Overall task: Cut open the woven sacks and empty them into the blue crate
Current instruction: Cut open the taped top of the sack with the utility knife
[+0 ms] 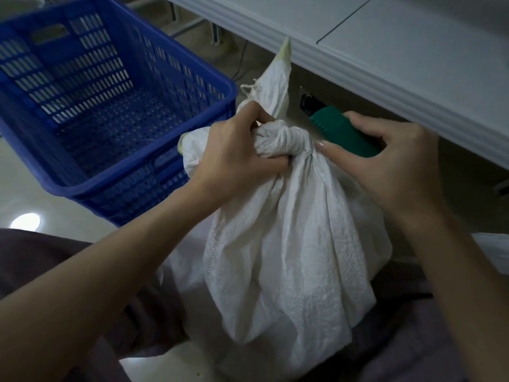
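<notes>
A full white woven sack [286, 244] stands upright between my knees, its neck twisted into a knot [286, 142]. My left hand [237, 153] grips the bunched fabric just left of the knot. My right hand [394, 164] holds a green ribbed cutter handle [344, 133], its thumb tip touching the right side of the knot; no blade shows. The sack's loose top [275, 86] sticks up behind the knot. The blue slotted crate [154, 62] sits on the floor at the left, with nothing visible inside.
A white table edge [358, 70] overhangs at the upper right, close above my right hand. My legs in dark trousers [41, 260] flank the sack. Pale glossy floor [27, 205] lies left of the crate's front. A dark socket plate [305, 103] is on the wall behind.
</notes>
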The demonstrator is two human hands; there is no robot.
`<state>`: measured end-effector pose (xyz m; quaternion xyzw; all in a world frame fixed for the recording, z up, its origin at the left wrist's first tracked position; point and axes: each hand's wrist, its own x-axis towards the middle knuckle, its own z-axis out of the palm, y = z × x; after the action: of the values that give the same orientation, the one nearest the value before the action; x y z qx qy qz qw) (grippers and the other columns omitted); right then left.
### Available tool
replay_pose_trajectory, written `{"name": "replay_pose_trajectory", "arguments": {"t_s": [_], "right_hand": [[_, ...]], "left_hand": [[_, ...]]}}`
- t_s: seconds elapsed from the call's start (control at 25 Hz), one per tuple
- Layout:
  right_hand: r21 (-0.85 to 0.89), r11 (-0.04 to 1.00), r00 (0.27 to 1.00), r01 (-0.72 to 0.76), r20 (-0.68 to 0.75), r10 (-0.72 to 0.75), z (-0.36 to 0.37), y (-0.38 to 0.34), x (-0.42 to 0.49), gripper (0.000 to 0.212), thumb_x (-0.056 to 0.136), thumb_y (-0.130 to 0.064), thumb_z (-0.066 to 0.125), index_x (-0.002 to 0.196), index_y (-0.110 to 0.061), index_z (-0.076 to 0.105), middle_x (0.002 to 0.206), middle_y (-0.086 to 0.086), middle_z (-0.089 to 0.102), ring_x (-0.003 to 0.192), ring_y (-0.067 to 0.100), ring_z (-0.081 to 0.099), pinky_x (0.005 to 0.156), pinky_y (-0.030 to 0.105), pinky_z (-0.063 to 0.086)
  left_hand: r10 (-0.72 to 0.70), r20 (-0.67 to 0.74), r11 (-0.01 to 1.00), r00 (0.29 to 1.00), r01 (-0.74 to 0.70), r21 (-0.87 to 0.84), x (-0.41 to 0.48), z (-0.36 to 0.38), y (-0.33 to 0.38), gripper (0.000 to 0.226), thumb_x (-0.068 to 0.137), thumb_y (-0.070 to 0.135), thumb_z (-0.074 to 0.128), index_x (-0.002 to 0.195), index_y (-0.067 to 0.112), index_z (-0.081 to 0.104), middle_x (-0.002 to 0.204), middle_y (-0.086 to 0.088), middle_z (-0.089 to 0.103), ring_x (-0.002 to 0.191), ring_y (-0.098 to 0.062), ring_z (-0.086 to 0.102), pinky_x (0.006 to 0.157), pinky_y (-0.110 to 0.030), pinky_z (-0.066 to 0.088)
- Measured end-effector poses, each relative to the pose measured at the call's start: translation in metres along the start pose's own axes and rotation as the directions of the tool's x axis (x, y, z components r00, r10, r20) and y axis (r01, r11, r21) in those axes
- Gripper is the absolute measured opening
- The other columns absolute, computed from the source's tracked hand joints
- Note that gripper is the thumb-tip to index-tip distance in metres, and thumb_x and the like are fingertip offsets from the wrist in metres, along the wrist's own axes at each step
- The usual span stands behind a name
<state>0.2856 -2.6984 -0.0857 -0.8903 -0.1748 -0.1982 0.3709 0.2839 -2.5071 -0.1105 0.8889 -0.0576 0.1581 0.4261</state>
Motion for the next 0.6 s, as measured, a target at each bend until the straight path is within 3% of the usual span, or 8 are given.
{"name": "replay_pose_trajectory", "arguments": {"t_s": [0.12,0.24,0.4,0.6], "right_hand": [[0.043,0.998,0.999,0.038,0.028,-0.04,-0.005,0.001,0.0,0.05,0.075,-0.028,0.079,0.118,-0.015,0.055,0.097,-0.014,0.056,0.097,-0.012,0.05,0.077,-0.002,0.043],[0.028,0.999,0.994,0.035,0.104,-0.038,-0.012,0.003,-0.001,0.049,0.073,-0.029,0.079,0.116,-0.01,0.063,0.102,-0.013,0.059,0.1,-0.008,0.054,0.081,0.0,0.044],[0.025,0.999,0.98,-0.027,0.2,0.022,-0.02,0.002,0.0,0.051,0.068,-0.031,0.08,0.112,-0.01,0.067,0.104,-0.011,0.062,0.1,-0.009,0.056,0.08,-0.001,0.044],[0.124,0.982,0.975,-0.144,0.187,0.119,-0.022,0.0,0.002,0.054,0.065,-0.042,0.077,0.114,-0.023,0.062,0.1,-0.022,0.061,0.091,-0.017,0.059,0.073,0.001,0.046]], "left_hand": [[0.052,-0.009,0.998,0.999,-0.052,-0.025,0.001,-0.008,0.0,0.041,0.063,0.025,0.077,0.095,0.007,0.059,0.08,0.002,0.065,0.066,-0.004,0.057,0.058,-0.014,0.042],[0.095,-0.015,0.995,0.995,-0.095,-0.006,0.0,-0.01,0.0,0.042,0.062,0.025,0.074,0.096,0.008,0.059,0.081,0.0,0.064,0.067,-0.006,0.057,0.059,-0.018,0.043],[0.125,-0.017,0.992,0.992,-0.124,0.038,0.003,-0.012,-0.001,0.043,0.062,0.025,0.074,0.098,0.008,0.058,0.08,-0.003,0.064,0.066,-0.01,0.054,0.06,-0.024,0.042],[0.166,-0.014,0.985,0.986,-0.165,0.053,0.003,-0.013,0.002,0.044,0.064,0.023,0.075,0.101,0.006,0.058,0.081,-0.003,0.064,0.071,-0.011,0.056,0.062,-0.026,0.044]]}}
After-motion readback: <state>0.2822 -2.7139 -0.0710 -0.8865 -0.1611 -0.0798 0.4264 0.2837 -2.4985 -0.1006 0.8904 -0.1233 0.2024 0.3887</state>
